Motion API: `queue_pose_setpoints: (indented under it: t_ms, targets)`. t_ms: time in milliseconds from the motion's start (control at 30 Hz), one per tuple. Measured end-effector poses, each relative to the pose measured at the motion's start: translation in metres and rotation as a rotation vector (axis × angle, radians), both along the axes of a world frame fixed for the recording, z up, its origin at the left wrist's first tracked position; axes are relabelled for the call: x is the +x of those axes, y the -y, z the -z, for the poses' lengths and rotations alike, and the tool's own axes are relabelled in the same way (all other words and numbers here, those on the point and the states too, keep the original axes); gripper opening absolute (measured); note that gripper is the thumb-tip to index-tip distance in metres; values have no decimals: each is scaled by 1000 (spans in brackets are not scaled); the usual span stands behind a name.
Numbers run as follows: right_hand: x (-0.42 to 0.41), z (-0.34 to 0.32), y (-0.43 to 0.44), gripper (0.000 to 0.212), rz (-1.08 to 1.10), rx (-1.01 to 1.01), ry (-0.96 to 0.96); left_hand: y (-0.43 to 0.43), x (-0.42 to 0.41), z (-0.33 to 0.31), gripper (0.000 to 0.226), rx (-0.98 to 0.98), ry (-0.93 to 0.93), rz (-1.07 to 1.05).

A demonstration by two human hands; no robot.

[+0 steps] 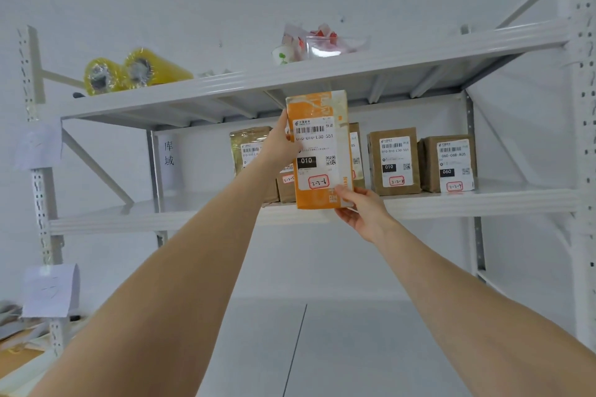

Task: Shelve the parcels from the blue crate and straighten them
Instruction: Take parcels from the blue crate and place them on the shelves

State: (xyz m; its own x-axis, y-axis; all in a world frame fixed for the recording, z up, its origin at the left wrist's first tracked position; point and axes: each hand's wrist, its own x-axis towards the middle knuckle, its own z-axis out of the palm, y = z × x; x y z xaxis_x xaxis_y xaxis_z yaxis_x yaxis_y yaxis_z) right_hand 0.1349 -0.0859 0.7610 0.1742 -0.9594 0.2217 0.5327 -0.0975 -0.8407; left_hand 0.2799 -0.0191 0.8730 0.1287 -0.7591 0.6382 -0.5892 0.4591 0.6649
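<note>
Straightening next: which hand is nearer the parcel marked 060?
Right. The right hand sits lower-left of the 060 parcel; the left hand is farther left, across the orange parcel.

Bright, even white light is falling from above and casting no hard shadows. Just above the grip on the orange parcel [322, 151], the underside of the upper shelf [322, 74] is lying in soft grey shade. Higher still, a clear plastic bag [322, 42] is throwing back white glare and looking washed out. The parcel's label is reading sharply, while the brown boxes [395, 161] right of the grip are looking slightly soft. Far left and right of the grip, the uprights [580, 106] are bowing with wide-angle distortion, and the forearms [180, 267] below it are looming stretched.
</note>
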Motion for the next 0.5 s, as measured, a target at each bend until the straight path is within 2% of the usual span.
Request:
queue_pose_setpoints:
  t_ms: [200, 500]
  targets:
    - [9, -7, 20, 23, 67, -15, 18, 26, 17, -7, 77, 73, -4, 77]
    - [21, -21, 49, 26, 288, -91, -73, 64, 42, -22, 81, 131, -24, 270]
